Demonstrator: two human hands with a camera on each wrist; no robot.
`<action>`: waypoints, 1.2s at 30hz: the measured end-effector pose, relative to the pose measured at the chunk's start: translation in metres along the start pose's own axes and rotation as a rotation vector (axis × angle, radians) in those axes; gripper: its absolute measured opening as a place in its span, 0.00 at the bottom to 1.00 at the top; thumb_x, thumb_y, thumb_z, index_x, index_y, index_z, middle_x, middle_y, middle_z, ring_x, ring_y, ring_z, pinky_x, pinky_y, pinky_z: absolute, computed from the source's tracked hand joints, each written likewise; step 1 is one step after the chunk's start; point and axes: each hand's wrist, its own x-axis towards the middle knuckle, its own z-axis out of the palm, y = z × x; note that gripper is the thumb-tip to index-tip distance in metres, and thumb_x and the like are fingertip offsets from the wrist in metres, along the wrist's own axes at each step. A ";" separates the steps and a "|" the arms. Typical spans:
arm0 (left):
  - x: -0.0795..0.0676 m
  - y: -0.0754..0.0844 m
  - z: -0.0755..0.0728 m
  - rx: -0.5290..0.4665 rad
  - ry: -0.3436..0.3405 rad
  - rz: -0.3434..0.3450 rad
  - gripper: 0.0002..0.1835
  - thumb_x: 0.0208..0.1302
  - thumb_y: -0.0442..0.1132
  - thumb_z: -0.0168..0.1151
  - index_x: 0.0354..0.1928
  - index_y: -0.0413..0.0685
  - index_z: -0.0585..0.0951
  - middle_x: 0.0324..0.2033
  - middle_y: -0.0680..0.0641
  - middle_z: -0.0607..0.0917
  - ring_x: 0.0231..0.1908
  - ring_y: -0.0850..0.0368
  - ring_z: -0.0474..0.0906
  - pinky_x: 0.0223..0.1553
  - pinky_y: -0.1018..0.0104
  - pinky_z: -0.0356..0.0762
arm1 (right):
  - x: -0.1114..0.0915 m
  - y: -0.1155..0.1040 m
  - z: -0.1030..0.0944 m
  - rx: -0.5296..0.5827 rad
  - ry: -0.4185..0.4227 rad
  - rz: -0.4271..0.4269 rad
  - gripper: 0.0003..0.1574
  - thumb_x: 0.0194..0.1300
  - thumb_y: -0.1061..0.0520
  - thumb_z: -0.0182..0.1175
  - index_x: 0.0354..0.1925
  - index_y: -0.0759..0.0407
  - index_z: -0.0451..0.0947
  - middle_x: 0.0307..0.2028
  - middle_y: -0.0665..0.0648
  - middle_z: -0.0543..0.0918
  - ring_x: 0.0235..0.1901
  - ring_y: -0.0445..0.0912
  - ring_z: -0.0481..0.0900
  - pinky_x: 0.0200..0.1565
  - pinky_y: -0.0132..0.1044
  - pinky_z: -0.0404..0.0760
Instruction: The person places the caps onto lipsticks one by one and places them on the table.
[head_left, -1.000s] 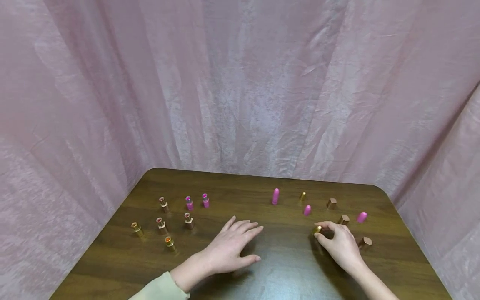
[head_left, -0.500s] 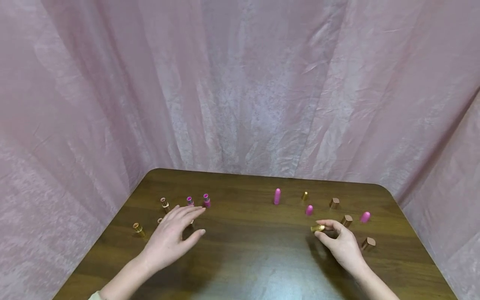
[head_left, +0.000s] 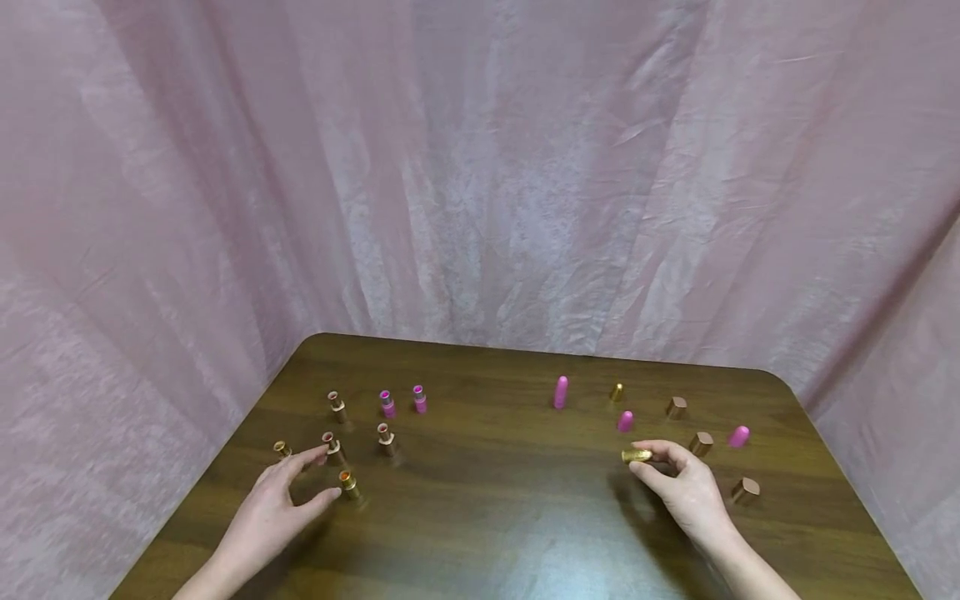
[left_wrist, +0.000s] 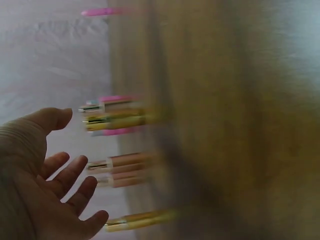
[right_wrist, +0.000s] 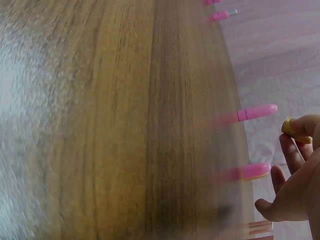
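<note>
My right hand (head_left: 686,487) pinches a gold lipstick cap (head_left: 636,456) between thumb and fingers, above the table and tipped on its side. In the right wrist view the same gold cap (right_wrist: 296,131) shows its rim, partly covered by the fingers. On the left, my left hand (head_left: 273,504) reaches among the uncapped lipstick tubes with thumb and fingers apart. Its thumb tip is right by a gold lipstick tube (head_left: 349,485); its fingertips overlap a rose-gold tube (head_left: 334,450). Another gold tube (head_left: 282,448) is partly hidden behind the fingers. The left wrist view shows nothing between the fingers.
More rose-gold tubes (head_left: 387,440) and two pink tubes (head_left: 387,404) stand at the left. To the right stand a capped pink lipstick (head_left: 561,392), pink caps (head_left: 626,422), a small gold cap (head_left: 617,392) and rose-gold caps (head_left: 701,443). A pink curtain (head_left: 480,183) hangs behind the table (head_left: 480,375).
My left hand has moved left from the table's middle to the tubes. My right hand has lifted the gold cap and turned it from upright onto its side.
</note>
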 end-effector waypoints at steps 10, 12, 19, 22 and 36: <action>0.004 -0.022 0.028 0.043 -0.044 -0.067 0.24 0.60 0.50 0.76 0.55 0.49 0.84 0.53 0.44 0.86 0.57 0.35 0.75 0.55 0.36 0.71 | -0.003 0.000 0.003 0.056 -0.003 0.006 0.24 0.65 0.57 0.72 0.57 0.64 0.81 0.44 0.57 0.88 0.43 0.37 0.83 0.44 0.28 0.79; 0.005 -0.023 0.032 0.060 -0.050 -0.074 0.24 0.60 0.51 0.76 0.54 0.49 0.84 0.52 0.45 0.86 0.56 0.36 0.76 0.54 0.36 0.71 | -0.003 0.000 0.003 0.063 -0.004 0.010 0.25 0.64 0.56 0.72 0.57 0.64 0.81 0.45 0.57 0.88 0.43 0.37 0.83 0.44 0.28 0.79; 0.008 -0.020 0.040 0.101 -0.049 -0.095 0.24 0.59 0.55 0.75 0.52 0.50 0.84 0.51 0.43 0.86 0.55 0.35 0.76 0.52 0.34 0.70 | -0.005 0.002 0.003 0.050 0.005 0.007 0.24 0.64 0.57 0.72 0.56 0.65 0.81 0.44 0.57 0.88 0.42 0.39 0.83 0.43 0.28 0.79; 0.009 -0.019 0.043 0.108 -0.027 -0.092 0.22 0.58 0.53 0.76 0.49 0.51 0.84 0.49 0.45 0.87 0.54 0.36 0.77 0.52 0.35 0.70 | -0.005 0.002 0.003 0.043 0.006 0.001 0.24 0.64 0.58 0.72 0.56 0.65 0.81 0.43 0.57 0.88 0.42 0.38 0.83 0.42 0.28 0.79; 0.009 -0.020 0.050 0.099 0.017 -0.063 0.16 0.57 0.49 0.77 0.44 0.54 0.85 0.44 0.50 0.88 0.52 0.40 0.78 0.54 0.38 0.70 | -0.005 0.004 0.004 0.017 0.019 0.002 0.22 0.63 0.58 0.73 0.54 0.62 0.83 0.43 0.56 0.88 0.42 0.38 0.82 0.43 0.28 0.77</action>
